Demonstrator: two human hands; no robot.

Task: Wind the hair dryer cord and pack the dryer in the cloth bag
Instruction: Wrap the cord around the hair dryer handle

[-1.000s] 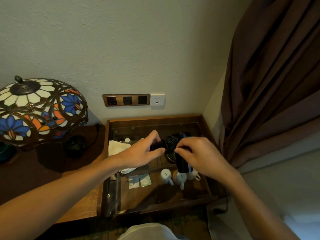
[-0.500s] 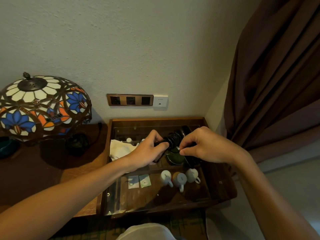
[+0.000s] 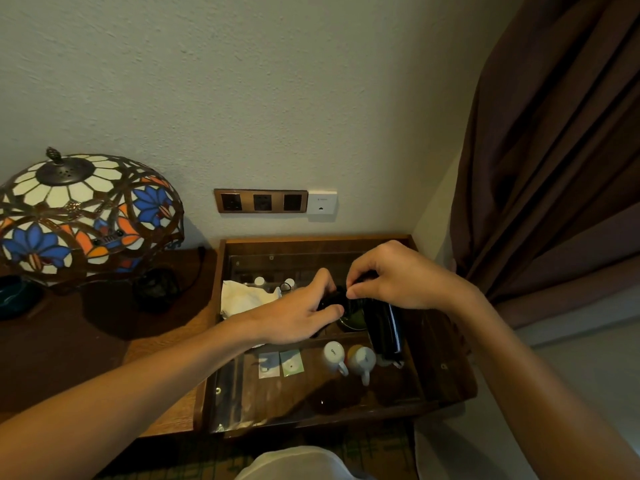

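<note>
A black hair dryer [image 3: 382,327] hangs over the wooden tray [image 3: 446,375], its barrel pointing down toward the cups. My left hand [image 3: 298,315] grips the dryer's handle, where the black cord [image 3: 334,299] is coiled. My right hand [image 3: 394,277] pinches the cord just above the handle, fingers closed on it. A crumpled white cloth [image 3: 242,297], which may be the bag, lies at the tray's left side, behind my left hand. Most of the coil is hidden by my fingers.
White cups [image 3: 334,355] and two sachets [image 3: 280,364] lie in the tray's front part, small white bottles [image 3: 259,281] at the back. A stained-glass lamp [image 3: 83,216] stands on the left of the table. Wall sockets [image 3: 261,201] sit above the tray; a brown curtain [image 3: 554,150] hangs to the right.
The dryer barrel has swung from lying behind my hands to hanging down under my right hand. My right hand rose slightly over the handle while still pinching the cord.
</note>
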